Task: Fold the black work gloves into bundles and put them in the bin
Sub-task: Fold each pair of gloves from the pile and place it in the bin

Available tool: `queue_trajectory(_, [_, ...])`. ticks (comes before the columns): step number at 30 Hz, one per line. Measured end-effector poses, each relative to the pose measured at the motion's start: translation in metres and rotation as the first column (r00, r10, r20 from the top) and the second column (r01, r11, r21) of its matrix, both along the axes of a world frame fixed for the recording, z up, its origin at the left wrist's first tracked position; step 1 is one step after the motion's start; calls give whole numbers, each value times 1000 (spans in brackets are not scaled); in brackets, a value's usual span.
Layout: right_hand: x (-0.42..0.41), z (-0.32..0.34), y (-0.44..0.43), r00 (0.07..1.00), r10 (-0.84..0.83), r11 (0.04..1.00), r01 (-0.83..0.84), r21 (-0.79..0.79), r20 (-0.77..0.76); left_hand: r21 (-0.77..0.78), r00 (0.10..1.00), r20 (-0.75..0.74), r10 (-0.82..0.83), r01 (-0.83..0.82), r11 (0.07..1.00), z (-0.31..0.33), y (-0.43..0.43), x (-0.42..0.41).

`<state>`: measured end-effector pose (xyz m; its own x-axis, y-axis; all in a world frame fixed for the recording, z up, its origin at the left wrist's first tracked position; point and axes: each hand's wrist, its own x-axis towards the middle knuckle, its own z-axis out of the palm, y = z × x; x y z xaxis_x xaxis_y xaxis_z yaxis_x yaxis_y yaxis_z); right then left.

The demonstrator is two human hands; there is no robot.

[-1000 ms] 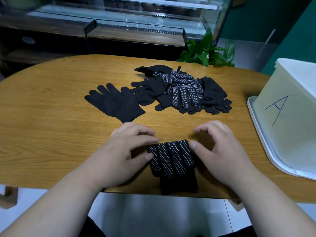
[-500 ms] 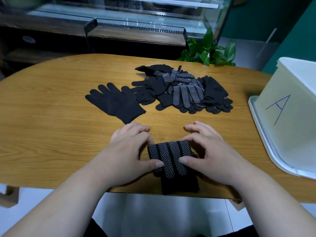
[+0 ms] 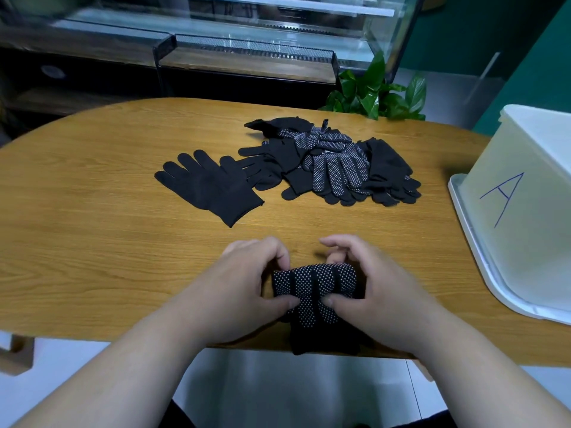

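A folded pair of black dotted gloves [image 3: 313, 288] lies at the near edge of the wooden table [image 3: 92, 242], its cuff end hanging slightly over the edge. My left hand [image 3: 244, 282] grips its left side, thumb on the dotted top and fingers curled behind. My right hand [image 3: 367, 285] grips the right side the same way. A single flat black glove [image 3: 210, 186] lies further back to the left. A pile of several black gloves [image 3: 333, 165] sits behind the middle. The white bin [image 3: 525, 217] marked "A" stands at the right.
A green potted plant [image 3: 377, 94] rises behind the table's far edge. A glass display case and dark shelving [image 3: 247, 57] stand beyond. Grey floor shows below the near table edge.
Both hands closed in on the folded gloves from the sides; thumbs now press on the dotted top and fingers curl behind, bunching the fold tighter.
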<state>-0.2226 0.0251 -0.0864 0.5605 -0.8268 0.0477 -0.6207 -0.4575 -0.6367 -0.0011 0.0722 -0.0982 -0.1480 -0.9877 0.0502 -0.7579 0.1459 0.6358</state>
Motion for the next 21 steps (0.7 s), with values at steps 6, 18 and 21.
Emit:
queue_trajectory(6, [-13, -2, -8, 996, 86, 993, -86, -78, -6, -16, 999, -22, -23, 23, 1000, 2, 2, -2])
queue_trajectory(18, [-7, -17, -12, 986, 108, 860, -155, -486, -124, -404, 977, 149, -151, 199, 893, -2, -13, -6])
queue_trajectory(21, [-6, -23, -9, 984, 140, 832, -175, -527, -106, -390, 972, 131, -195, 231, 891, -4, -11, -1])
